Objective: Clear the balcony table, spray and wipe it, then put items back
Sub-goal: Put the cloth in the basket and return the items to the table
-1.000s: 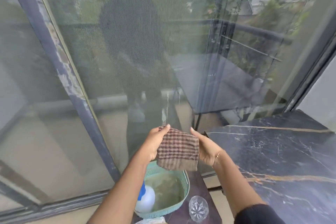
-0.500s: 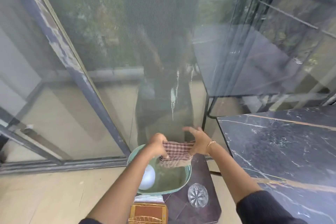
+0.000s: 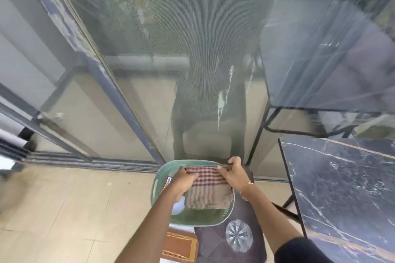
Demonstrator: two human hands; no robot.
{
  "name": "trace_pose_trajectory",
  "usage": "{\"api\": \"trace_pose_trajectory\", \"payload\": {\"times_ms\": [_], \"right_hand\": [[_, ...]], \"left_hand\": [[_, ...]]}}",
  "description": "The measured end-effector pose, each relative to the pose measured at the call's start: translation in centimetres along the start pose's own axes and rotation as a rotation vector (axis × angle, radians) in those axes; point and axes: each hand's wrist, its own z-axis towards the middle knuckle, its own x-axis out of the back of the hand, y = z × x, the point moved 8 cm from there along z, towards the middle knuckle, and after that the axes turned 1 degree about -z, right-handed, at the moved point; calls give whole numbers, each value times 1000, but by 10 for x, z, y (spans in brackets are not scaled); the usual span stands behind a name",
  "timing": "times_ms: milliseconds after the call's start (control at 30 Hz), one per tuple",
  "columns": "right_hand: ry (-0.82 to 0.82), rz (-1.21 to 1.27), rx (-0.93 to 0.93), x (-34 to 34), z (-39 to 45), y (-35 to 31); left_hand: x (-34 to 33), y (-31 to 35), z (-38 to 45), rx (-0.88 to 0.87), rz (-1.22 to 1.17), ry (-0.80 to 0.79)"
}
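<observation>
Now the checked cloth has come down from chest height into the green basket at 6 o'clock. Left hand and right hand each keep a closed grip on its top edge. Marble counter at 3 o'clock sits bare; wiping looks finished, restocking next.

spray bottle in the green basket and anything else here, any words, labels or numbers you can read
Spray bottle: a red, white and blue label patch shows beside the left hand, but its print is too blurred to read.
Brown box below the green basket: orange border pattern only, no legible text.
Checked cloth, glass dish, marble table: no text.
Nothing readable.
</observation>
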Motion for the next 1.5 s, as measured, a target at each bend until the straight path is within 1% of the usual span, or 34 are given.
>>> {"api": "trace_pose_trajectory", "payload": {"times_ms": [67, 100, 233, 300, 367, 400, 467, 533, 567, 600, 633, 667, 700, 800, 867, 933, 1000, 1067, 1133, 1300, 1333, 1433, 1500], "right_hand": [[-29, -111, 46, -13, 7, -2], [-38, -199, 71, -18, 10, -3], [-34, -539, 163, -37, 15, -12], [-18, -590, 150, -43, 14, -9], [28, -589, 110, -41, 12, -5], [52, -592, 108, -37, 10, -5], [124, -543, 124, -25, 1, -5], [258, -449, 140, -3, -14, 4], [322, -377, 116, 9, -22, 13], [376, -316, 72, 20, -32, 28], [396, -284, 14, 28, -39, 46], [389, -268, -52, 33, -55, 69], [347, -269, -88, 33, -61, 86], [183, -309, -164, 18, -82, 131], [75, -260, -162, 2, -93, 152], [-31, -207, -128, -16, -99, 160], [-66, -208, -112, -26, -101, 163], [-5, -257, -116, -28, -103, 165], [69, -313, -124, -26, -105, 164], [160, -390, -71, -21, -131, 145], [180, -381, -49, -17, -136, 138], [251, -357, 17, 13, -161, 106], [272, -326, 66, 33, -175, 85]], "left_hand": [[-3, -5, 11, 5, 154, 82], [-7, -9, 20, 11, 225, 98], [-18, -18, 41, 22, 531, 85], [-24, -22, 46, 4, 667, 89], [-25, -18, 42, -36, 721, 154], [-23, -13, 37, -66, 728, 214], [-20, 0, 17, -190, 713, 334], [-25, 14, -13, -417, 554, 421], [-29, 19, -31, -546, 451, 444], [-37, 20, -52, -682, 395, 434], [-48, 19, -69, -810, 390, 413], [-65, 11, -90, -930, 416, 374], [-78, 2, -101, -991, 454, 348], [-108, -33, -110, -979, 558, 289], [-125, -59, -101, -866, 665, 257], [-133, -81, -81, -678, 765, 225], [-135, -95, -62, -549, 710, 174], [-145, -99, -50, -495, 594, 45], [-152, -96, -44, -502, 518, -53], [-144, -92, -56, -603, 355, -137], [-138, -89, -62, -630, 325, -132], [-115, -56, -91, -749, 251, -54], [-105, -30, -107, -808, 235, -56]]}}
